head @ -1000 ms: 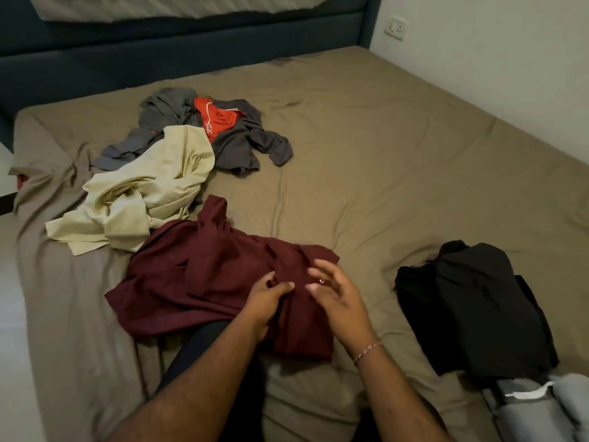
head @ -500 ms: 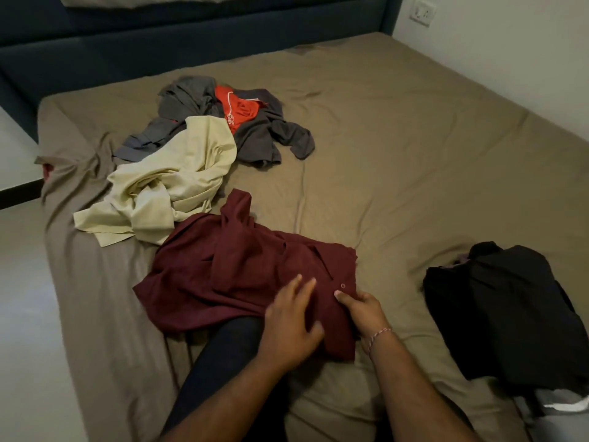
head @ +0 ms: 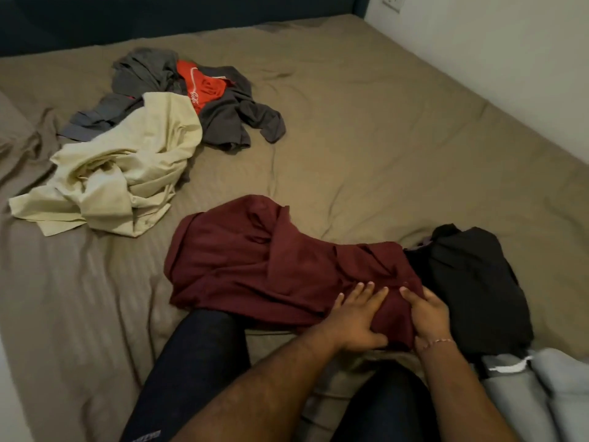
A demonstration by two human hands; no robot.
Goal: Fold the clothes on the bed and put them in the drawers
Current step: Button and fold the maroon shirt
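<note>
The bed (head: 366, 129) has a brown sheet and fills most of the view. On its near part lies the maroon shirt (head: 255, 263), crumpled, its right end touching the black garment (head: 471, 282). Farther left lies the cream garment (head: 127, 167), and behind it the grey garment (head: 229, 119) with a red garment (head: 204, 84) on top. At the right lower corner is a light grey garment (head: 526, 387). The left hand (head: 357, 317) grips the shirt, fingers spread on top and thumb curled under the cloth. The right hand (head: 430, 314) pinches the same end, fingers bent on the fabric
</note>
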